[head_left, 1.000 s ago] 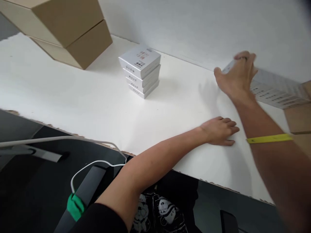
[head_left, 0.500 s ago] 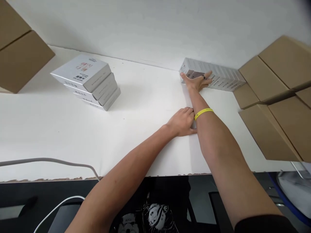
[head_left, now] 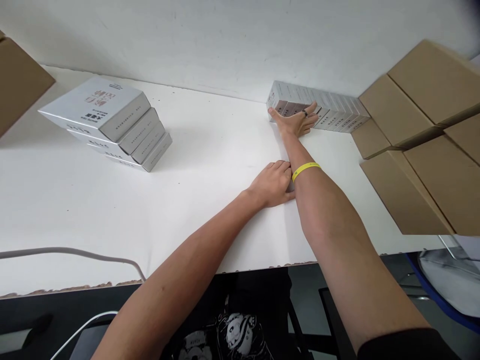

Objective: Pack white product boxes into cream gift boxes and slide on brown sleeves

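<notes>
A row of slim white boxes (head_left: 330,102) stands on edge along the wall at the back right. My right hand (head_left: 294,122) lies against the front of its left part, thumb and fingers spread wide. It wears a dark ring, and a yellow wristband (head_left: 305,170) circles the forearm. Nearer to me, my left hand (head_left: 272,184) rests on the white table (head_left: 210,190) with its fingers curled. A pale sliver shows between its thumb and fingers; my right forearm hides the rest. A stack of several larger-faced white boxes (head_left: 123,117) stands at the left, stepped sideways.
Open brown cartons (head_left: 423,145) stand at the right, close to the row's end. Another carton flap (head_left: 22,85) juts in at the far left. A grey cable (head_left: 75,254) crosses the table's front left, near its rough front edge. A white wall runs behind.
The view has shifted slightly to the right, so everything sits further left in it. Both hands keep nearly the same places relative to the boxes and table.
</notes>
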The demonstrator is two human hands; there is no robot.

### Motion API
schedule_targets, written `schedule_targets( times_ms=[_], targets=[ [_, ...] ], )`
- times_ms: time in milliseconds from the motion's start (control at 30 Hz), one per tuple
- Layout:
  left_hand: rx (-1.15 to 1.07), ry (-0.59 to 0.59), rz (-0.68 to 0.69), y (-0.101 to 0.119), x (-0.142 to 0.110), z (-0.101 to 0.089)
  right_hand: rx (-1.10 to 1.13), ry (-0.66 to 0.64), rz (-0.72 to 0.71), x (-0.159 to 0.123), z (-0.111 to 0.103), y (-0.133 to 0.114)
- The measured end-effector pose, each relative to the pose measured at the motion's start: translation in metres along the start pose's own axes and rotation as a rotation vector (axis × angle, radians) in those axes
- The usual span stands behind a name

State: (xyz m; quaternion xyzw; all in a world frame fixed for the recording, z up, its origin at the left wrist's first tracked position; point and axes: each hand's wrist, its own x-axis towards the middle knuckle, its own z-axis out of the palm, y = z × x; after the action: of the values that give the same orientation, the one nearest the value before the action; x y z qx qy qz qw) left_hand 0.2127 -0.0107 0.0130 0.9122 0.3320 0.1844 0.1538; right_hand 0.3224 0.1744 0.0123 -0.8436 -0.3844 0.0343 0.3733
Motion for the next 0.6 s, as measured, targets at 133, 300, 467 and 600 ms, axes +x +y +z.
schedule_targets(
  times_ms=[133,300,467,600],
  targets=[
    [0.0,0.006,0.002,0.0,0.0,0.0,-0.004,0.015,-0.017,-0.001,0.001,0.002],
    [0.004,0.005,-0.005,0.001,0.0,0.0,-0.006,0.005,-0.051,-0.007,-0.006,0.003],
    [0.007,-0.009,-0.015,0.002,0.002,0.0,-0.021,0.002,-0.087,-0.011,-0.012,0.002],
    [0.005,-0.017,-0.019,0.002,0.002,-0.001,-0.011,-0.003,-0.105,-0.013,-0.013,0.002]
  ],
)
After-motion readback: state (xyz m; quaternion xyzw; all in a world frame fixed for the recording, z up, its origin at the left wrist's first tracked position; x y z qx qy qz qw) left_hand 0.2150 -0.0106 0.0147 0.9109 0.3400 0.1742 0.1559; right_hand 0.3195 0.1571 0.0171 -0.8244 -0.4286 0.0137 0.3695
